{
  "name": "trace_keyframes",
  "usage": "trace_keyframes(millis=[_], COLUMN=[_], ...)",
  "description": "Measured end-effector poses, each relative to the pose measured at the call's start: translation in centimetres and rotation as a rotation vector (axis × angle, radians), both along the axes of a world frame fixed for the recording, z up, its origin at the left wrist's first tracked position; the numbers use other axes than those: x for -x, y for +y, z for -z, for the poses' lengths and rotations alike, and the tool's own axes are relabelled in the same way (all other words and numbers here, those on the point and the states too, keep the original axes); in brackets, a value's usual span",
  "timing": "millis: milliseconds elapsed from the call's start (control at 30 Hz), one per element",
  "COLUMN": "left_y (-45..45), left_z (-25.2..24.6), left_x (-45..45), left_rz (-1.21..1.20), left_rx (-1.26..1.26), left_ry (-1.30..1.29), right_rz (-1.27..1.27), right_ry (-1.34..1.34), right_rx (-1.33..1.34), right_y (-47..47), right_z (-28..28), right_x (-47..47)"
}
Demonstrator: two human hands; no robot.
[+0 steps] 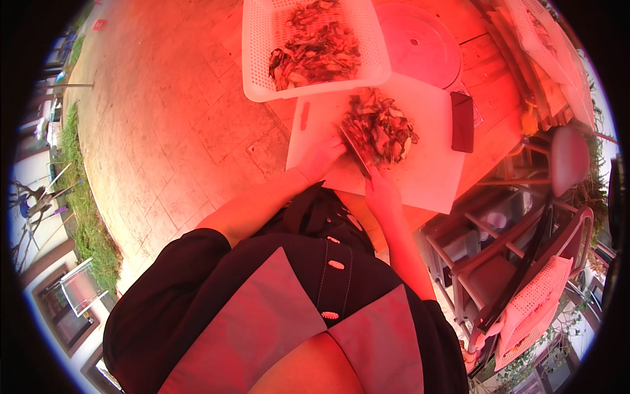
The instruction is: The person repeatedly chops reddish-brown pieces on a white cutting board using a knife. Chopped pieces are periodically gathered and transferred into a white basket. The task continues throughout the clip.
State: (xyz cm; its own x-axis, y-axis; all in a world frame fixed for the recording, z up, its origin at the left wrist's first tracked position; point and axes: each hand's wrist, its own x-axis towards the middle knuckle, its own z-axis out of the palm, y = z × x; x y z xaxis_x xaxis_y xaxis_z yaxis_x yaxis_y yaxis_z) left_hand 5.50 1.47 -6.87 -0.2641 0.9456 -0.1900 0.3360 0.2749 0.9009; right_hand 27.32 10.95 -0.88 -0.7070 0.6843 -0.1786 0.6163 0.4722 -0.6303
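In a red-tinted view, my right hand is closed around the handle of a kitchen knife. The blade points away and to the left, against a heap of cut dark leafy pieces, perhaps vegetable or mushroom. My left hand is at the left side of the blade, fingers towards it; whether they pinch it is unclear. Heap and knife are on a white cutting board with a slot handle. Beyond its far left edge, a white perforated plastic basket holds more such pieces.
A round plate or tray lies beyond the board on the wooden table. A dark phone-like slab rests at the board's right edge. Chairs and more perforated baskets are at right. Paved ground extends left.
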Motion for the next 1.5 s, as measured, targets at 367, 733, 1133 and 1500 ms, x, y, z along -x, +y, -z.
trace_keyframes(millis=[367,733,1133,1500], left_y=[-1.2,-2.2,-2.4,8.9], left_z=[-0.4,-0.8,-3.4,-11.8], left_x=[0.0,0.4,0.4,12.4], left_rz=[0.045,0.098,0.199,-0.164], left_rx=[-0.019,-0.034,-0.102,-0.539], left_ry=[0.091,0.165,0.265,0.56], right_rz=[-0.025,-0.034,-0.025,0.079], right_ry=[-0.005,-0.018,0.032,0.033], right_rx=[0.024,0.057,0.158,0.08], right_y=[-0.5,-1.5,0.6,1.2], right_z=[0.3,0.1,0.4,1.0], right_x=[0.1,-0.1,-0.8,-1.6])
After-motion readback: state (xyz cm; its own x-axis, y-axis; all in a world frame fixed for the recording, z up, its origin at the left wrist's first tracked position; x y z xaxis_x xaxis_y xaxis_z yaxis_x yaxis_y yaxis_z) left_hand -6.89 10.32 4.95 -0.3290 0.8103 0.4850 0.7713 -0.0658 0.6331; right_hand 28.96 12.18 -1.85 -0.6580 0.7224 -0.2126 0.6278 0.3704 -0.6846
